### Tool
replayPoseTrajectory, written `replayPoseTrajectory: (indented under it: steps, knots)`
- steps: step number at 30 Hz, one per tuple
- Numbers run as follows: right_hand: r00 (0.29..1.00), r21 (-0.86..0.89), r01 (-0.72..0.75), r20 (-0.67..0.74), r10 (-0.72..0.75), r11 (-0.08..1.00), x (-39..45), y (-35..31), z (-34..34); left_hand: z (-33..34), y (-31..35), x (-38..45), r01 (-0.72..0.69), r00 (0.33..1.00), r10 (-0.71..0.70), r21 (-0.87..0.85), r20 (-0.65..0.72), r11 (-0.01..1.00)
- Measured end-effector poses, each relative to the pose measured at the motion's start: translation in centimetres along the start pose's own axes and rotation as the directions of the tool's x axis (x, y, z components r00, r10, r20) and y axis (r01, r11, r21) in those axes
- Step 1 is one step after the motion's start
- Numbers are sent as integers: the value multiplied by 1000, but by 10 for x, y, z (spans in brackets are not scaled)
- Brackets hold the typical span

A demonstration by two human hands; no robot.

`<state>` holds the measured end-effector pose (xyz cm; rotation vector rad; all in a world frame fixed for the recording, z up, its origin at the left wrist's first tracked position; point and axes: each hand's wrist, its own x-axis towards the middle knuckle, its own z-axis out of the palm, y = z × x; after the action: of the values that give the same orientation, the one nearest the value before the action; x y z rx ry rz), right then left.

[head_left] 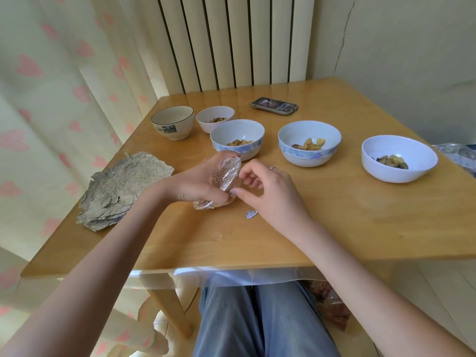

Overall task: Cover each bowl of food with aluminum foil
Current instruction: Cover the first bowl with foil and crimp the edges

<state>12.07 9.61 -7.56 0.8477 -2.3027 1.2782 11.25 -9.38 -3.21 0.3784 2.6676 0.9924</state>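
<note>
My left hand grips a small foil-wrapped bowl, tilted on its side just above the table. My right hand pinches the foil at the bowl's lower edge with thumb and forefinger. Uncovered bowls of chopped food stand behind: a small white bowl, a blue-patterned bowl, a second patterned bowl and a plain white bowl at the right. A cream bowl at the back left shows no food from here. A pile of crumpled foil sheets lies at the left edge.
A torn foil scrap lies on the wooden table by my right wrist. A phone rests at the back. Clear plastic wrapping sits at the far right edge. A radiator and a curtain stand behind the table.
</note>
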Motion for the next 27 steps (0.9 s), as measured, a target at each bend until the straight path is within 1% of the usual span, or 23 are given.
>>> replayPoseTrajectory:
  steps: [2,4,8,10,13,15,17,19,21,23,25,27]
  knots:
    - [1000,9,1,-2,-1,1000,2,0,2,0,1,-1,-23,1000,23,-8,9,1000]
    - [1000,15,-9,0,9,1000,3,0,3,1,3,-1,-24,999,22,39,34,999]
    - [999,43,-48,1,48,998,4,5,-1,-5,7,3,32,985,-71,242,155,970]
    - [998,30,-65,1,65,997,6,7,-4,-6,11,7,34,979,-95,322,178,946]
    - [996,-13,-87,17,88,996,10,8,-9,-4,19,14,40,979,-111,370,171,928]
    - [994,-34,-100,27,101,994,14,9,-13,-3,21,17,42,979,-112,370,169,928]
    - [994,-54,-105,25,106,993,18,9,-15,-3,25,17,84,978,-144,348,151,934]
    - [992,-86,-118,23,120,989,18,11,-18,-2,29,20,157,970,-212,366,116,917]
    - [988,-125,-147,39,153,981,11,14,-20,1,37,25,229,952,-294,454,78,861]
    - [982,-137,-170,63,180,976,-1,16,-22,8,47,30,273,933,-357,570,39,775]
    - [975,-147,-191,84,204,971,-14,17,-22,15,57,35,280,921,-389,657,22,701]
    - [971,-145,-211,82,225,966,-23,21,-22,19,66,37,283,905,-423,695,34,661]
